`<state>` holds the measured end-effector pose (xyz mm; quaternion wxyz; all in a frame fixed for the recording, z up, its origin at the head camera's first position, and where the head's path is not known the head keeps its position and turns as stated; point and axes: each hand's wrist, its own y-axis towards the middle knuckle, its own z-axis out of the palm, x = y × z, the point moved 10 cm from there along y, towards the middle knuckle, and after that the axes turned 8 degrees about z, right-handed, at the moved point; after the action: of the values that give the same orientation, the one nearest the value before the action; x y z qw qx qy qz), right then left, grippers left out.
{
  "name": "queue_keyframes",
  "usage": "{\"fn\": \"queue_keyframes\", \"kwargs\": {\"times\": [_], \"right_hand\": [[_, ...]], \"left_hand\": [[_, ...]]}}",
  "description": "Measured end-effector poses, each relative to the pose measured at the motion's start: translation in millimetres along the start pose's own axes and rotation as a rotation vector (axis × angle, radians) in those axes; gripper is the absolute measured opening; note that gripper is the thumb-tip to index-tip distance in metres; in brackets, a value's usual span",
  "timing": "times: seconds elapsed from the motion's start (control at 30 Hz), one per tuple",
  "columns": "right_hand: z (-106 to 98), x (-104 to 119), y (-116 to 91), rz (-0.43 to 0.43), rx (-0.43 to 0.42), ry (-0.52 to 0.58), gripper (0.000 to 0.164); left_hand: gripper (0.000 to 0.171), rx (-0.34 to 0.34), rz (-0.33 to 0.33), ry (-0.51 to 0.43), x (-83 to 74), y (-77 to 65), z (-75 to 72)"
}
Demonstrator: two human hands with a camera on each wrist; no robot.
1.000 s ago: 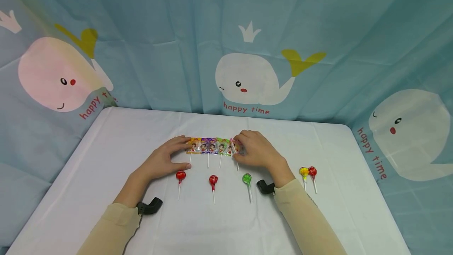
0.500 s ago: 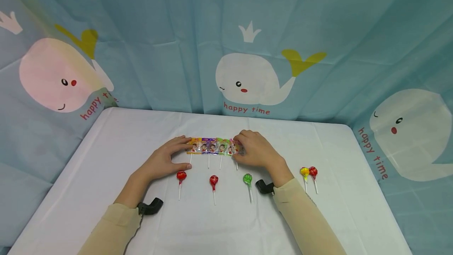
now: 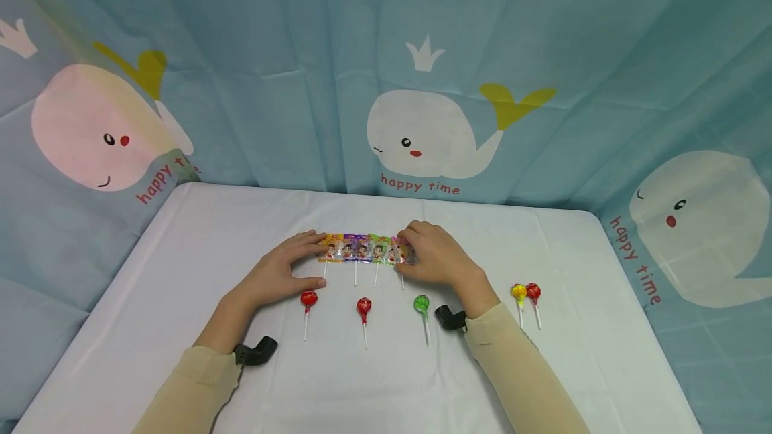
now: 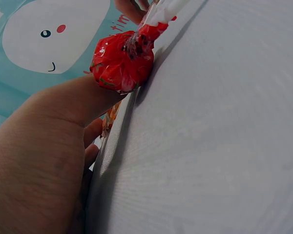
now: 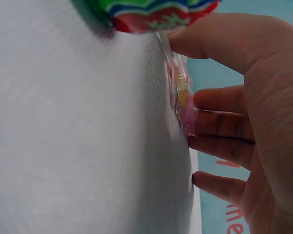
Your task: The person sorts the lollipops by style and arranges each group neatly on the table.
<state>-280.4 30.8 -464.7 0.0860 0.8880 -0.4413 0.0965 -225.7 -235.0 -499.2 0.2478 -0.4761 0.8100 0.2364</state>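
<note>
A row of flat lollipops in clear printed wrappers, orange, purple [image 3: 356,248], green [image 3: 382,250] and pink, lies side by side on the white table. My left hand [image 3: 280,270] rests at the row's left end, its fingers on the orange-wrapped lollipop [image 3: 334,246] and its thumb apart, near a red lollipop [image 3: 309,299]. Around the pink-wrapped lollipop [image 5: 188,105] at the right end, my right hand [image 3: 442,254] has curled fingers and thumb. In the right wrist view its fingertips touch the wrapper's edge. That lollipop is partly hidden by the hand in the head view.
Nearer the front lie another red ball lollipop [image 3: 364,307] and a green one [image 3: 421,303]. A yellow lollipop [image 3: 519,292] and a red lollipop [image 3: 533,291] lie together right of the right wrist. A blue whale-print curtain [image 3: 289,86] borders the table [image 3: 338,394].
My right hand and the pink-wrapped lollipop have shifted slightly left, toward the green-wrapped one. The left hand stays in place.
</note>
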Motion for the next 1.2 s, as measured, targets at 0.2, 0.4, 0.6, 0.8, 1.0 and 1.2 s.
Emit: {"fn": "queue_keyframes", "kwargs": {"times": [0.2, 0.4, 0.6, 0.8, 1.0, 1.2], "right_hand": [[-2.0, 0.8, -2.9, -0.006, -0.008, -0.001, 0.061], [-4.2, 1.0, -6.9, 0.002, 0.007, -0.006, 0.064], [-5.3, -1.5, -10.3, 0.031, 0.037, 0.021, 0.066], [-7.7, -5.5, -14.1, 0.062, 0.045, 0.052, 0.069], [-13.1, -3.8, -19.9, 0.058, 0.035, 0.076, 0.068], [-20.8, 5.6, -29.6, 0.054, 0.028, 0.088, 0.066]], "left_hand": [[0.07, -0.017, 0.014, -0.02, -2.3, 0.6, -0.6], [0.07, -0.016, 0.015, -0.029, -4.9, 0.7, 1.5], [0.07, -0.014, 0.01, -0.043, -6.2, 1.4, 2.2], [0.069, -0.019, 0.021, -0.073, -5.7, 1.3, 0.6], [0.062, -0.023, 0.037, -0.114, -5.9, -0.3, -4.2], [0.058, -0.038, 0.034, -0.155, -7.0, -4.5, -10.1]]}}
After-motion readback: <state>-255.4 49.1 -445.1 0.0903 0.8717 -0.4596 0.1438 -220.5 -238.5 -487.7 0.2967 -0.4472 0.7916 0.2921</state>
